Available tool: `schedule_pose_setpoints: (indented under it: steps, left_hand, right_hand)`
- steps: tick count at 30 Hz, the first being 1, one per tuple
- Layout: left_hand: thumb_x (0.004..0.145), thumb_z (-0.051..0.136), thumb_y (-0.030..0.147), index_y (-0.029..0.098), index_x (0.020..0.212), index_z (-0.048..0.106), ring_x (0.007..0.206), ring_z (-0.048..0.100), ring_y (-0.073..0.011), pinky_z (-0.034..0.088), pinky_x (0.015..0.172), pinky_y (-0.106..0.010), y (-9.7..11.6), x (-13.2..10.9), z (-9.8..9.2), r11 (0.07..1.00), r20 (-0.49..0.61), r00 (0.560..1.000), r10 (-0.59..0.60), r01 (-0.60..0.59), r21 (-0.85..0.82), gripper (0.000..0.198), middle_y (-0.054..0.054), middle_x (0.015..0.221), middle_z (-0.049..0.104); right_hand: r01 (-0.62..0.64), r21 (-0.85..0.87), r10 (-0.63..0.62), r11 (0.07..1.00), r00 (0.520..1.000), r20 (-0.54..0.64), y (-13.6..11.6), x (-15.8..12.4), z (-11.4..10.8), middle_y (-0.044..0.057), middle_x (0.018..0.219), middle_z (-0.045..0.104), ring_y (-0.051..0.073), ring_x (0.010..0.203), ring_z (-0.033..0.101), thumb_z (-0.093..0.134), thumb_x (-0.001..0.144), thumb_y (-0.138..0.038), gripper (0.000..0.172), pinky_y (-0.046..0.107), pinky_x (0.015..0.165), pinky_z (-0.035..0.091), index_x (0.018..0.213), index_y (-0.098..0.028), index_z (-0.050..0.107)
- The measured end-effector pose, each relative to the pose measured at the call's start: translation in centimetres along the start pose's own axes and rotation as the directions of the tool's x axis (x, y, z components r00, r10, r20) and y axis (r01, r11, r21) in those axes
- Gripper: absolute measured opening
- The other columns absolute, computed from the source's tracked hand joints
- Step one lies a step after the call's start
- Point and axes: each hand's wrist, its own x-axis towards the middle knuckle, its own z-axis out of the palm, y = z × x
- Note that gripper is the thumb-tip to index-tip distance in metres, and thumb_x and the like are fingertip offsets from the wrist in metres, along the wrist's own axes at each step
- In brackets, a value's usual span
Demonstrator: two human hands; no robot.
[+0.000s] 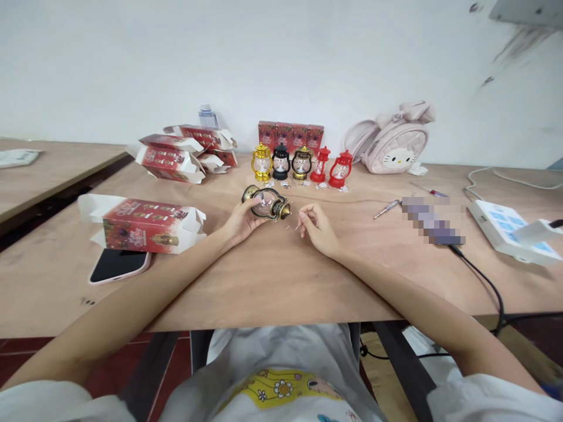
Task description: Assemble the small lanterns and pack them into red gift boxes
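In my left hand point(243, 223) lies a small bronze-and-black lantern point(265, 203), tipped on its side with its pointed top toward the right. My fingers wrap round its base and clear globe. Just right of that top, my right hand point(317, 228) pinches something thin and small, too fine to name. Tiny bits lie on the table between the two hands. Behind them stands a row of small upright lanterns: gold point(263, 162), black point(280, 162), bronze point(301, 163) and red ones point(340, 170), with little clear packets by their bases.
Open red boxes point(165, 158) pile at back left; another box point(145, 224) rests partly over a phone point(118, 265). Closed red boxes point(290, 135) and a pink backpack point(398, 149) stand by the wall. A screwdriver point(387, 209), a blurred device point(433, 220) and a power strip point(512, 228) lie right.
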Motion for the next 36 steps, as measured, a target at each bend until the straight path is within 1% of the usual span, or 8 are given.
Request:
schedule_pose_setpoints:
  steps: [4, 7, 11, 14, 19, 25, 30, 36]
  left_hand:
    - [0.081, 0.058, 0.022, 0.015, 0.094, 0.067, 0.08, 0.067, -0.0158, 0.059, 0.066, -0.023, 0.0, -0.1, 0.0, 0.999, 0.046, 0.998, -0.044, 0.043, 0.01, 0.017, -0.006, 0.091, 0.071]
    - [0.082, 0.058, 0.022, 0.014, 0.093, 0.068, 0.077, 0.066, -0.0155, 0.058, 0.063, -0.022, -0.1, -0.2, 0.2, 0.999, 0.046, 0.998, -0.039, 0.038, 0.03, 0.017, -0.006, 0.089, 0.071]
    - [0.079, 0.06, 0.02, 0.013, 0.092, 0.067, 0.076, 0.066, -0.0151, 0.059, 0.064, -0.024, -0.2, -0.3, 0.2, 1.0, 0.064, 0.998, -0.019, 0.017, 0.025, 0.017, -0.005, 0.087, 0.07]
    - [0.076, 0.063, 0.019, 0.012, 0.095, 0.067, 0.077, 0.066, -0.0157, 0.059, 0.064, -0.025, -0.2, -0.3, 0.2, 0.999, 0.104, 0.995, -0.001, -0.003, 0.038, 0.021, -0.006, 0.09, 0.071]
    - [0.074, 0.065, 0.02, 0.012, 0.097, 0.067, 0.08, 0.067, -0.0168, 0.059, 0.067, -0.026, -0.2, -0.3, 0.1, 0.999, 0.109, 0.994, 0.001, -0.006, 0.045, 0.025, -0.008, 0.095, 0.071]
    - [0.075, 0.065, 0.021, 0.012, 0.098, 0.067, 0.08, 0.068, -0.0176, 0.059, 0.065, -0.026, -0.2, -0.2, 0.0, 0.997, 0.117, 0.993, -0.021, 0.012, 0.073, 0.025, -0.01, 0.097, 0.072]
    - [0.073, 0.066, 0.02, 0.012, 0.099, 0.066, 0.084, 0.068, -0.0184, 0.06, 0.07, -0.028, -0.3, -0.3, 0.0, 0.996, 0.153, 0.988, -0.003, -0.011, 0.09, 0.027, -0.01, 0.098, 0.072]
    - [0.072, 0.066, 0.021, 0.011, 0.098, 0.066, 0.084, 0.068, -0.0182, 0.059, 0.07, -0.026, -0.2, -0.3, -0.1, 0.997, 0.181, 0.983, -0.019, 0.004, 0.082, 0.028, -0.01, 0.098, 0.072]
  right_hand:
    - [-0.017, 0.029, 0.016, 0.999, 0.999, 0.041, -0.2, -0.1, 0.1, -0.006, 0.072, 0.054, 0.007, 0.05, 0.051, 0.049, 0.091, -0.05, 0.028, 0.024, 0.053, 0.044, 0.091, -0.022, 0.043]
    - [0.038, 0.04, -0.04, 0.998, 0.998, 0.044, -0.7, -0.3, 0.0, -0.006, 0.072, 0.053, 0.008, 0.053, 0.051, 0.049, 0.093, -0.049, 0.027, 0.024, 0.054, 0.044, 0.091, -0.022, 0.044]
    - [0.104, -0.004, -0.104, 0.995, 0.994, 0.017, -1.1, -0.4, -0.3, -0.005, 0.072, 0.052, 0.008, 0.054, 0.052, 0.048, 0.094, -0.046, 0.025, 0.024, 0.056, 0.044, 0.089, -0.022, 0.045]
    - [0.084, -0.031, -0.083, 0.996, 0.996, 0.032, -1.0, -0.3, -0.3, -0.005, 0.071, 0.053, 0.008, 0.053, 0.051, 0.047, 0.094, -0.049, 0.028, 0.024, 0.054, 0.043, 0.088, -0.022, 0.045]
    - [0.044, -0.062, -0.041, 0.997, 0.998, 0.05, -0.9, -0.2, -0.2, -0.005, 0.071, 0.054, 0.008, 0.052, 0.05, 0.047, 0.092, -0.054, 0.032, 0.024, 0.053, 0.043, 0.085, -0.022, 0.043]
    - [0.053, -0.087, -0.048, 0.995, 0.997, 0.058, -1.0, -0.2, -0.3, -0.004, 0.073, 0.055, 0.008, 0.053, 0.05, 0.045, 0.093, -0.052, 0.03, 0.024, 0.055, 0.043, 0.087, -0.023, 0.043]
    - [0.078, -0.127, -0.072, 0.989, 0.996, 0.051, -1.0, -0.4, -0.3, -0.004, 0.075, 0.055, 0.008, 0.053, 0.05, 0.043, 0.095, -0.05, 0.028, 0.025, 0.056, 0.042, 0.089, -0.023, 0.044]
    - [0.068, -0.159, -0.059, 0.985, 0.996, 0.063, -0.9, -0.4, -0.3, -0.004, 0.074, 0.057, 0.008, 0.052, 0.048, 0.042, 0.096, -0.044, 0.023, 0.024, 0.055, 0.04, 0.089, -0.023, 0.043]
